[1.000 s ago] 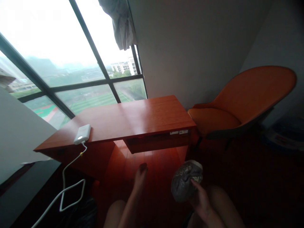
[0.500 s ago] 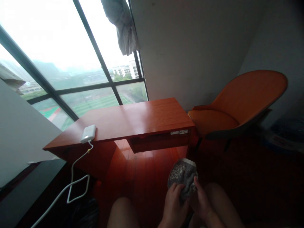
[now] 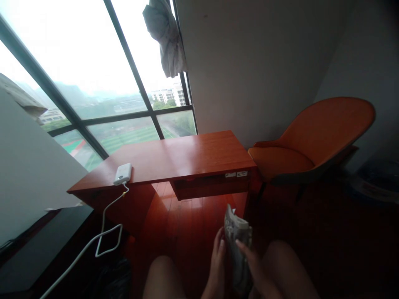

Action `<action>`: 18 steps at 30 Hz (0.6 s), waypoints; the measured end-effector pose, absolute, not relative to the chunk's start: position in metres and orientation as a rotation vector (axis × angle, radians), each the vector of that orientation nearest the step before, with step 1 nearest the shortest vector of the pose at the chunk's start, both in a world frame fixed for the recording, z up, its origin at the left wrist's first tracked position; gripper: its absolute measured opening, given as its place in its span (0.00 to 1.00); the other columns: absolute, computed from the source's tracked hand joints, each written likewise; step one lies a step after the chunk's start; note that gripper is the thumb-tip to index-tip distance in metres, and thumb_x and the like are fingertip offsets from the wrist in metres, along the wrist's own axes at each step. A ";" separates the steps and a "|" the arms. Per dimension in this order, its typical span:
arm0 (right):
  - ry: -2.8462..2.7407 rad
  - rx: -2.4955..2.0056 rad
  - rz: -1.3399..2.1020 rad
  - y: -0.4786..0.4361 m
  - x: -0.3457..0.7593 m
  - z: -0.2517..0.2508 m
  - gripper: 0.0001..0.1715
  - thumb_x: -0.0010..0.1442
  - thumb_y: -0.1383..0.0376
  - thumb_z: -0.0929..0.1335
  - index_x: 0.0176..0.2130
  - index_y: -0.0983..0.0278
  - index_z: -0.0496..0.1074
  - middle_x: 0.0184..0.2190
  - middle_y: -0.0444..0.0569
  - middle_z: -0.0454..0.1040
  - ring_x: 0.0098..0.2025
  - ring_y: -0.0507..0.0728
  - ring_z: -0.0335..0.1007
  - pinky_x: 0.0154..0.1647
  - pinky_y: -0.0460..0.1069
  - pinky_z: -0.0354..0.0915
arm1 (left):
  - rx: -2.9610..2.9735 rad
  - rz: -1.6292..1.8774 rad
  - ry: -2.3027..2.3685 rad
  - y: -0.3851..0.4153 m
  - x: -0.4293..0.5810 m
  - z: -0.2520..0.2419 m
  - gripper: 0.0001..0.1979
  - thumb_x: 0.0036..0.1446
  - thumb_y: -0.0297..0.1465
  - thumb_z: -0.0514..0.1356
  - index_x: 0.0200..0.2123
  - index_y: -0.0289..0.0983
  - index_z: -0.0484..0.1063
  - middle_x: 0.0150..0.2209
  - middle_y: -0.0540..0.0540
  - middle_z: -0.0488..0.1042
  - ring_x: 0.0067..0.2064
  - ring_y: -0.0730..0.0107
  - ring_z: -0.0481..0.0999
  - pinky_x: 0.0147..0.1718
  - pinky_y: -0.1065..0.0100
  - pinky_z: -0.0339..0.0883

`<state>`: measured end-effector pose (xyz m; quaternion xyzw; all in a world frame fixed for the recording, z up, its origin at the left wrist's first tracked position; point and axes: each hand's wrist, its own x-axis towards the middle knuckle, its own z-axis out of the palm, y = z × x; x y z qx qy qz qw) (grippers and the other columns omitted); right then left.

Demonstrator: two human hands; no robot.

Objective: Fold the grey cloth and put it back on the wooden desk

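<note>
A grey patterned cloth item with a pale edge stands roughly upright above my lap, folded and a little blurred. My right hand grips it from the right, fingers across its face. At its left side is my left hand, fingers together and pointing up beside the cloth; whether they pinch its edge is unclear.
Beyond my knees stands a reddish wooden desk under the window. A white device lies on its left part, its white cable hanging down. An orange chair is at the right.
The cloth has turned from a broad, flat view to a narrow, upright one. My left hand has shifted from its front to its left side. The view has moved slightly.
</note>
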<state>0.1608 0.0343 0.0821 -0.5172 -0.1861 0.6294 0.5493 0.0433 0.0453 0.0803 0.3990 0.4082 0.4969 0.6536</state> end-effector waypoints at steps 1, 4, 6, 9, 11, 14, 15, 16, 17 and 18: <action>-0.722 -1.309 1.353 0.034 0.150 0.083 0.34 0.47 0.54 0.72 0.52 0.62 0.72 0.57 0.53 0.73 0.66 0.65 0.57 0.69 0.60 0.52 | 0.704 1.126 0.830 0.046 0.041 0.076 0.23 0.56 0.48 0.58 0.50 0.43 0.74 0.56 0.43 0.72 0.62 0.54 0.65 0.61 0.57 0.56; -1.381 -1.451 1.007 0.032 0.125 0.087 0.40 0.50 0.53 0.70 0.61 0.56 0.62 0.69 0.49 0.55 0.72 0.63 0.41 0.73 0.63 0.39 | 0.296 1.065 0.572 0.046 0.032 0.063 0.20 0.58 0.46 0.57 0.44 0.40 0.79 0.49 0.42 0.78 0.60 0.52 0.68 0.61 0.55 0.56; -1.532 -1.514 0.913 0.031 0.121 0.089 0.37 0.56 0.53 0.65 0.62 0.57 0.59 0.70 0.49 0.52 0.72 0.60 0.42 0.72 0.63 0.41 | 0.177 1.036 0.473 0.047 0.023 0.057 0.19 0.59 0.43 0.56 0.44 0.38 0.79 0.48 0.41 0.79 0.60 0.52 0.69 0.62 0.54 0.56; -1.493 -1.652 0.745 0.030 0.130 0.093 0.29 0.60 0.56 0.60 0.59 0.60 0.63 0.65 0.53 0.61 0.68 0.59 0.52 0.70 0.62 0.49 | 0.128 1.047 0.394 0.050 0.011 0.052 0.21 0.60 0.43 0.55 0.45 0.35 0.79 0.50 0.39 0.78 0.61 0.50 0.67 0.62 0.54 0.55; -1.439 -1.726 0.701 0.028 0.135 0.098 0.27 0.60 0.55 0.60 0.55 0.62 0.66 0.59 0.54 0.69 0.63 0.60 0.60 0.67 0.61 0.55 | 0.120 1.051 0.378 0.051 0.007 0.051 0.23 0.60 0.44 0.54 0.45 0.34 0.79 0.50 0.39 0.78 0.61 0.49 0.67 0.62 0.53 0.55; -1.446 -1.760 0.822 0.024 0.131 0.111 0.28 0.60 0.49 0.59 0.52 0.61 0.68 0.50 0.53 0.75 0.54 0.60 0.69 0.59 0.59 0.64 | 0.101 0.982 0.390 0.049 0.009 0.049 0.26 0.61 0.48 0.53 0.45 0.34 0.79 0.49 0.38 0.78 0.61 0.48 0.67 0.62 0.51 0.54; -1.464 -1.768 0.867 0.023 0.127 0.115 0.29 0.59 0.48 0.59 0.52 0.62 0.68 0.49 0.54 0.75 0.53 0.60 0.70 0.57 0.58 0.65 | 0.094 0.953 0.395 0.047 0.010 0.046 0.27 0.60 0.50 0.53 0.45 0.35 0.79 0.49 0.38 0.78 0.61 0.48 0.66 0.62 0.50 0.54; -1.480 -1.786 0.894 0.022 0.121 0.118 0.31 0.58 0.48 0.60 0.53 0.63 0.68 0.51 0.55 0.74 0.54 0.61 0.70 0.57 0.58 0.65 | 0.089 0.935 0.400 0.045 0.012 0.043 0.27 0.60 0.51 0.53 0.46 0.36 0.78 0.49 0.39 0.78 0.62 0.47 0.66 0.62 0.50 0.53; -1.486 -1.806 0.908 0.021 0.116 0.120 0.33 0.57 0.48 0.61 0.55 0.65 0.67 0.53 0.57 0.72 0.56 0.63 0.69 0.58 0.59 0.64 | 0.084 0.923 0.403 0.044 0.013 0.039 0.28 0.59 0.52 0.53 0.46 0.37 0.78 0.49 0.39 0.78 0.62 0.47 0.65 0.63 0.50 0.53; -1.478 -1.820 0.914 0.021 0.111 0.121 0.35 0.57 0.49 0.62 0.56 0.67 0.65 0.56 0.59 0.71 0.58 0.64 0.67 0.60 0.59 0.63 | 0.082 0.918 0.408 0.042 0.013 0.035 0.28 0.58 0.53 0.54 0.47 0.38 0.78 0.50 0.39 0.78 0.62 0.47 0.65 0.63 0.50 0.53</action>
